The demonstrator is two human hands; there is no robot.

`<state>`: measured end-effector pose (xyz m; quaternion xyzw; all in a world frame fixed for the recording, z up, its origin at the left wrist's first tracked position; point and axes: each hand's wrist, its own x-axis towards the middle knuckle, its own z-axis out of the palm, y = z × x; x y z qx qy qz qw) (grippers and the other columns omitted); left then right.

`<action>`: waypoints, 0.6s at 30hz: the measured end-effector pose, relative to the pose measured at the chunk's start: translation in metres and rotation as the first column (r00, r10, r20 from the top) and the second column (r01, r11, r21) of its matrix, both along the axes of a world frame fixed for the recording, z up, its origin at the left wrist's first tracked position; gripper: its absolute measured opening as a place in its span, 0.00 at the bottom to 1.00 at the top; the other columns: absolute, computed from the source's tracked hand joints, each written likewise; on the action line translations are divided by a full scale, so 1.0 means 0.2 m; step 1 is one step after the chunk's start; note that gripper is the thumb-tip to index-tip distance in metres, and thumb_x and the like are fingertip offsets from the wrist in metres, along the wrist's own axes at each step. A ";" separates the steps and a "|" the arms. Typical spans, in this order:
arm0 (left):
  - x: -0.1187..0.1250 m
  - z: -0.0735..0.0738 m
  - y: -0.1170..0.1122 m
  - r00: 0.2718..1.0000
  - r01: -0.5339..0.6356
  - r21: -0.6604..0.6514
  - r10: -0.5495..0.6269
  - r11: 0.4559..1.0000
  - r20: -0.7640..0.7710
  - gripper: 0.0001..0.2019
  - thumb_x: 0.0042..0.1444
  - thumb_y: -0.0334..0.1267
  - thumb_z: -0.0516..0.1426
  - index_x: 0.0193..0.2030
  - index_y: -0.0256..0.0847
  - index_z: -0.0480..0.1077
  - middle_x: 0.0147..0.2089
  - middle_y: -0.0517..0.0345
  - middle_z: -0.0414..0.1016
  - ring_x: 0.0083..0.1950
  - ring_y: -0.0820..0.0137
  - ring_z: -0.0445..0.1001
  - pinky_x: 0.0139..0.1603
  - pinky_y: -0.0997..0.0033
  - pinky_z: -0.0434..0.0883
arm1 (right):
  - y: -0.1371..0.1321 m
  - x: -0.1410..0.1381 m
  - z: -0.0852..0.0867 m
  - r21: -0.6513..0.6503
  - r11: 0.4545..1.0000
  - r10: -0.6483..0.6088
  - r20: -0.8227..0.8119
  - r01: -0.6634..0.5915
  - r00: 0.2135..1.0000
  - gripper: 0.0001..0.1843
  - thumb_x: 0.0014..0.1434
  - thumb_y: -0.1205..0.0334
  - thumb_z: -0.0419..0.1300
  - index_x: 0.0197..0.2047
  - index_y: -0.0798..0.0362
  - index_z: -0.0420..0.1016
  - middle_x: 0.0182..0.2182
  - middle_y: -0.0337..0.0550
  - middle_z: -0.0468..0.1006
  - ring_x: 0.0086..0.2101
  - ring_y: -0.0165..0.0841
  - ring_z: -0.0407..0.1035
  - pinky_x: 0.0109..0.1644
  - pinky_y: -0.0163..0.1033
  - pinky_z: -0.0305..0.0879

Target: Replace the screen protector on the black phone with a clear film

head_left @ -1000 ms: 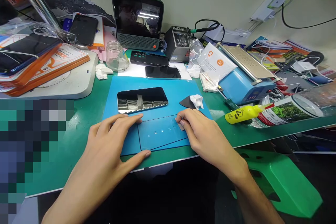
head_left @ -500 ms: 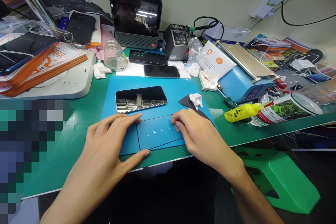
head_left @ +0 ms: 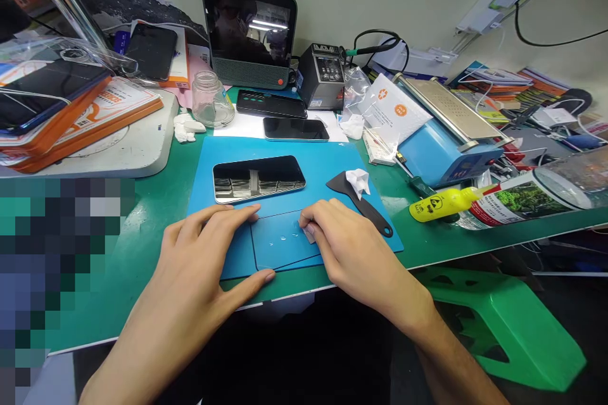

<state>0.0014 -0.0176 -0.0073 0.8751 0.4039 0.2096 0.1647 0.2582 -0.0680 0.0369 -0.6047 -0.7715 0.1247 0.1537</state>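
Observation:
A clear, black-bordered sheet (head_left: 280, 252), like a phone's screen glass, lies on a blue mat (head_left: 327, 155) with several small drops of liquid on it. My left hand (head_left: 199, 253) steadies its left end, fingertips at the far edge and thumb at the near corner. Over the right part, my right hand (head_left: 344, 240) pinches a small, flat, greyish-brown piece (head_left: 310, 233) against the surface; its kind is unclear. Behind the sheet lies a phone (head_left: 259, 178) with a glossy dark screen. A black spatula (head_left: 368, 210) rests to the right under a crumpled white tissue (head_left: 357, 182).
At the back stand a smart display (head_left: 249, 31), a black control box (head_left: 322, 76) and a glass jar (head_left: 211, 98), with two more phones near them. On the right are a blue machine (head_left: 427, 145) and a yellow bottle (head_left: 439, 204). A green stool (head_left: 517, 323) is below.
My right hand has slid left along the sheet with the small piece, uncovering the spatula's handle. My left hand keeps its place on the sheet. The whole view has shifted slightly.

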 end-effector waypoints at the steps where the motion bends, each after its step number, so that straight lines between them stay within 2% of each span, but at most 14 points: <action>1: 0.00 0.00 0.00 1.000 0.000 -0.002 0.000 1.000 -0.001 0.31 0.70 0.55 0.62 0.75 0.57 0.57 0.70 0.51 0.75 0.72 0.46 0.66 0.68 0.42 0.60 | 0.00 -0.01 0.00 0.005 1.000 0.006 -0.001 -0.006 1.000 0.08 0.75 0.73 0.52 0.48 0.50 0.69 0.42 0.42 0.77 0.41 0.38 0.69 0.46 0.44 0.64; 10: 0.01 0.02 -0.01 1.000 0.005 -0.017 -0.005 1.000 -0.001 0.32 0.71 0.53 0.62 0.76 0.58 0.54 0.71 0.54 0.74 0.73 0.47 0.66 0.68 0.44 0.60 | 0.03 -0.09 0.00 0.013 0.999 0.047 0.004 -0.047 0.999 0.10 0.73 0.75 0.53 0.48 0.52 0.70 0.40 0.41 0.75 0.40 0.36 0.68 0.45 0.44 0.62; 18: 0.02 0.01 0.00 1.000 0.012 0.005 -0.012 1.000 0.012 0.34 0.69 0.52 0.64 0.76 0.54 0.55 0.70 0.53 0.75 0.73 0.50 0.65 0.69 0.49 0.58 | 0.04 -0.15 -0.01 0.033 0.995 0.093 -0.016 -0.093 0.995 0.09 0.72 0.75 0.54 0.48 0.53 0.71 0.40 0.41 0.75 0.39 0.36 0.65 0.45 0.44 0.60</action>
